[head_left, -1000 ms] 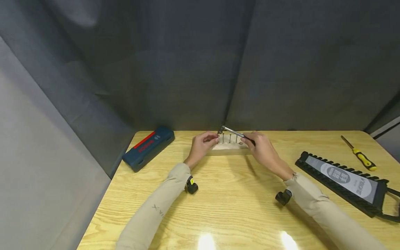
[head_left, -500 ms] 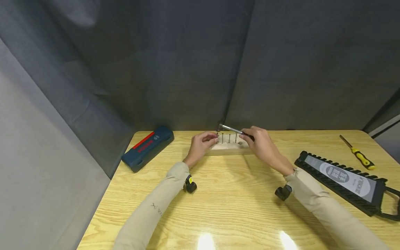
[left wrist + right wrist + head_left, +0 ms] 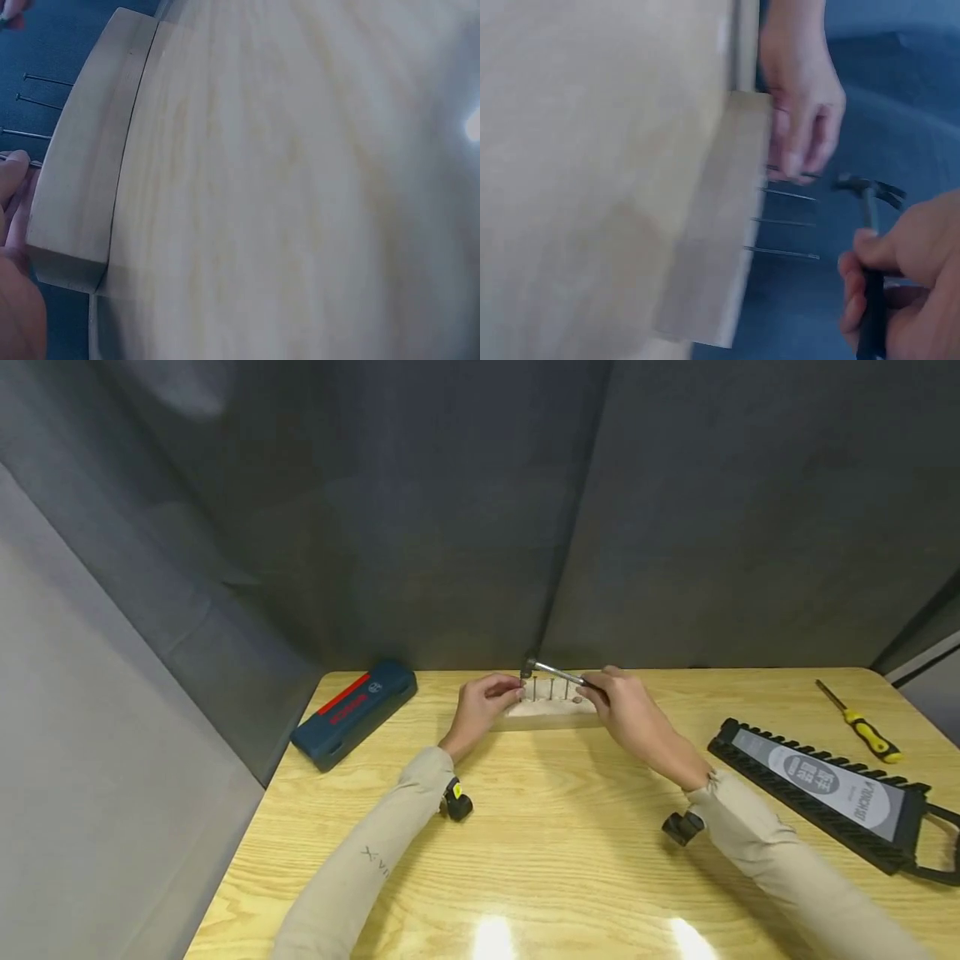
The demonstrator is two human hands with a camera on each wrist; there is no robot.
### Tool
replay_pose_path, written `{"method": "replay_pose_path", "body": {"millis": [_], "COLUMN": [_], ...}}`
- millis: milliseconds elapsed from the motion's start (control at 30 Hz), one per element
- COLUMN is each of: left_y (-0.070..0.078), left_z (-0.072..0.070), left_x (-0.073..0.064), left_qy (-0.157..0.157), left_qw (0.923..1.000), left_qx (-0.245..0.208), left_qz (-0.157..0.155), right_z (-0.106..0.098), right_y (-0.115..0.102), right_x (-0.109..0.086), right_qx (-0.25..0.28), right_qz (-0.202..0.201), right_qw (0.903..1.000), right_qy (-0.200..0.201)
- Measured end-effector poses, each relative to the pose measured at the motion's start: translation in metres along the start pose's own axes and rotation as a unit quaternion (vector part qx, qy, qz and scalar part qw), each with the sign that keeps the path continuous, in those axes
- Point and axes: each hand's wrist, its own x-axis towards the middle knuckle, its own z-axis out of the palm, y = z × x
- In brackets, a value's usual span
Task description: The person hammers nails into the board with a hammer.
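Note:
A pale wooden block (image 3: 551,721) lies near the back edge of the table. Three nails (image 3: 784,223) stand upright in its top, in a row. At the block's left end my left hand (image 3: 482,703) pinches another nail (image 3: 808,175) between thumb and fingers. My right hand (image 3: 633,717) grips a claw hammer (image 3: 557,672) by its black handle. The hammer's head is right over the pinched nail in the head view, and a small gap shows between them in the right wrist view. A small brownish thing (image 3: 577,700) lies on the block near the right hand.
A blue Bosch case (image 3: 356,714) lies at the table's back left. On the right are a black wrench rack (image 3: 825,793) with a printed label and a yellow-and-black screwdriver (image 3: 870,735). A dark curtain (image 3: 450,527) hangs behind the wooden table (image 3: 525,852).
The hammer rose slightly off the pinched nail, then came a little lower again with the right hand. The left hand keeps its place on the nail.

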Motion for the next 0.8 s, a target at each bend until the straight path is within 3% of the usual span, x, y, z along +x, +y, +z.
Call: {"method": "replay_pose_path", "body": {"millis": [200,500,633,800], "left_y": [0.001,0.004,0.005,0.005], "left_z": [0.0,-0.002,-0.002,-0.003], "left_x": [-0.001,0.002,0.001,-0.002], "left_qy": [0.0,-0.011,-0.012,-0.009], "left_qw": [1.0,0.9998,0.9996,0.9995], "left_qx": [0.005,0.014,0.009,0.0], "left_qz": [-0.003,-0.013,-0.023,-0.031], "right_z": [-0.011,0.008,0.002,-0.006], "right_y": [0.003,0.017,0.01,0.001], "right_x": [0.003,0.001,0.01,0.019], "right_qx": [0.014,-0.006,0.01,0.042], "right_qz": [0.02,0.008,-0.034,-0.056], "right_qw": [0.9994,0.9999,0.9976,0.9824], "right_qy": [0.023,-0.005,0.06,0.173]}}
